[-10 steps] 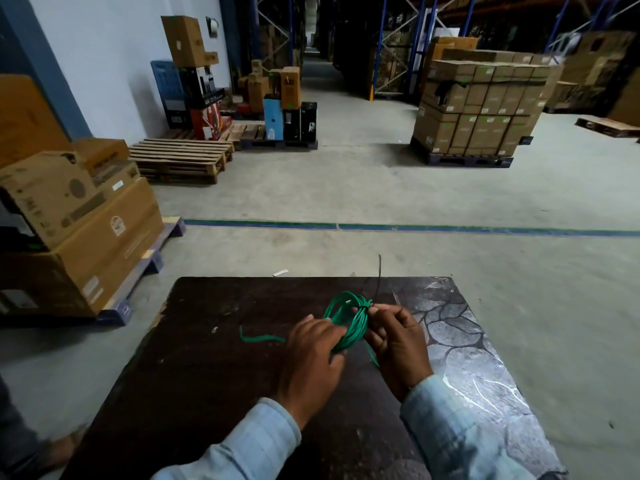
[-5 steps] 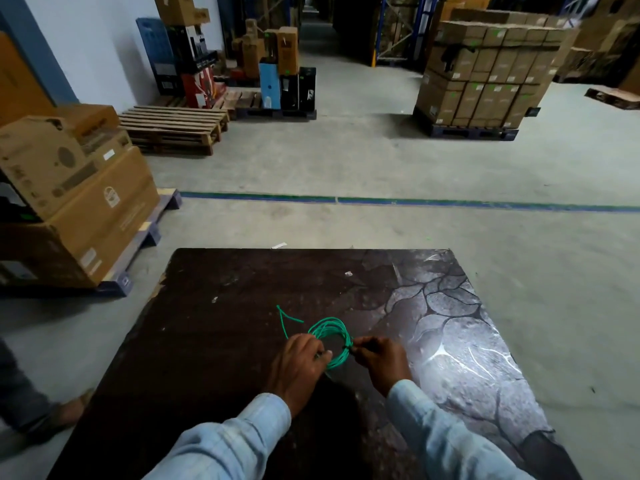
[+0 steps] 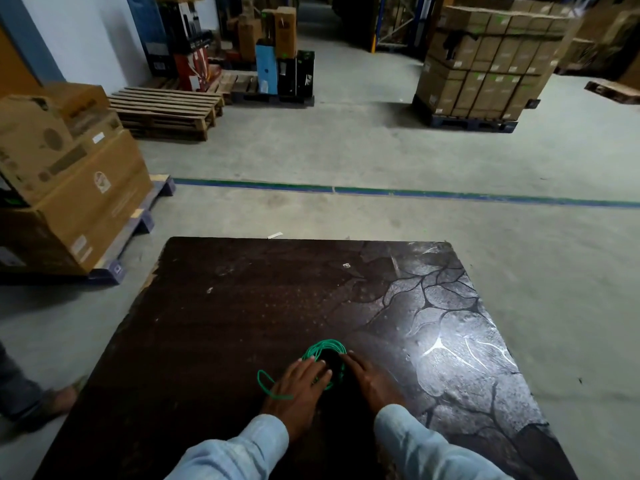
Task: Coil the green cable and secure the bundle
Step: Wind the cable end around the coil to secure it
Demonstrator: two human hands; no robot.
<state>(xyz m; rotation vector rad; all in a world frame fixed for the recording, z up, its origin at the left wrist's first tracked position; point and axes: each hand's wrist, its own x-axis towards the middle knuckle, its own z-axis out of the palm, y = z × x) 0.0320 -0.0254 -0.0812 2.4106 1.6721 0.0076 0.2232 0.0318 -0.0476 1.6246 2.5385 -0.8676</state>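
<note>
1. On a dark desk [image 3: 214,341] in a warehouse, the green cable [image 3: 325,348] lies coiled near the front edge.
2. Left hand [image 3: 301,386] rests flat, fingers spread, atop the coil; a loose end loops out beside it.
3. Right hand [image 3: 372,381] touches the coil's right side, fingers extended, clasping nothing.

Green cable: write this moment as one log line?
green cable coiled on table | left hand pressing | right hand beside | tail loose
</note>
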